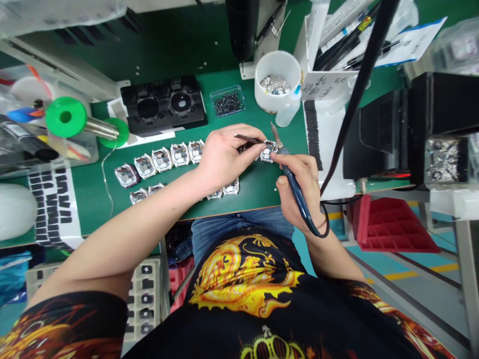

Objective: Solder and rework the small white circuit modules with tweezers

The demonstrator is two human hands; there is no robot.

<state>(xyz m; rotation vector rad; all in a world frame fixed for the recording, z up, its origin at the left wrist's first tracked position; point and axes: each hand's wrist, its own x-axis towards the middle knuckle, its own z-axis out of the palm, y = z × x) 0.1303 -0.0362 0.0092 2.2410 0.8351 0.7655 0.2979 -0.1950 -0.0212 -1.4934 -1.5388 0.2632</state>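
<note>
My left hand (224, 154) is closed on dark metal tweezers (244, 137), its fingertips at the left side of a small white-framed watch body (268, 151) with its electronics exposed. My right hand (299, 184) grips a soldering iron (298, 196) with a dark blue handle. The iron's tip points up and away, above the watch body, and my right fingertips are at that body's lower right edge. Further watch bodies (162, 159) lie in two rows to the left, the nearer row partly hidden under my left forearm.
Behind are a black fixture (162, 105), a clear tray of tiny black parts (227, 102), a white tub (277, 82) and a small squeeze bottle (288, 112). A solder spool (65, 117) stands left. The iron's black cable (357, 99) crosses at right, near a black device (377, 134).
</note>
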